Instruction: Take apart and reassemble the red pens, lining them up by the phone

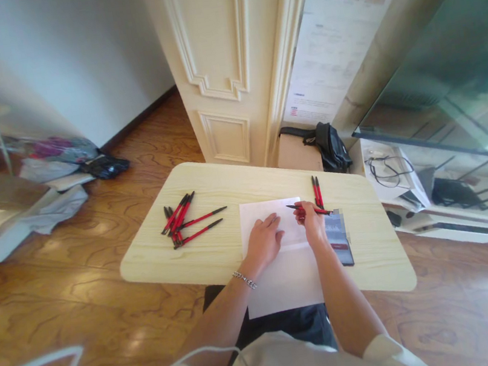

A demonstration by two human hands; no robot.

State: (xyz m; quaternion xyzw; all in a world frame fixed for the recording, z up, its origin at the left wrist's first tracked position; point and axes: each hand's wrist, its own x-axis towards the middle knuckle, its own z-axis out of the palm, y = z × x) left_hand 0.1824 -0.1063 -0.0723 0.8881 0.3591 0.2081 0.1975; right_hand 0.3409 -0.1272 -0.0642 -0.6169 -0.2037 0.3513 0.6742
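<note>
A white sheet of paper lies on the light wooden table, its near end reaching past the front edge. My left hand rests flat on the paper with its fingers stretched out; a chain bracelet circles the wrist. In my right hand is a red and black pen, pinched between the fingers, its dark tip pointing left above the sheet. A phone with a lit screen sits beside the paper, partly hidden by my right hand and forearm.
Several red and black pens lie in a loose heap on the table's left. Two more pens lie side by side behind my right hand. Beyond the table stand a cream door panel, a black bag and a shelf with cables.
</note>
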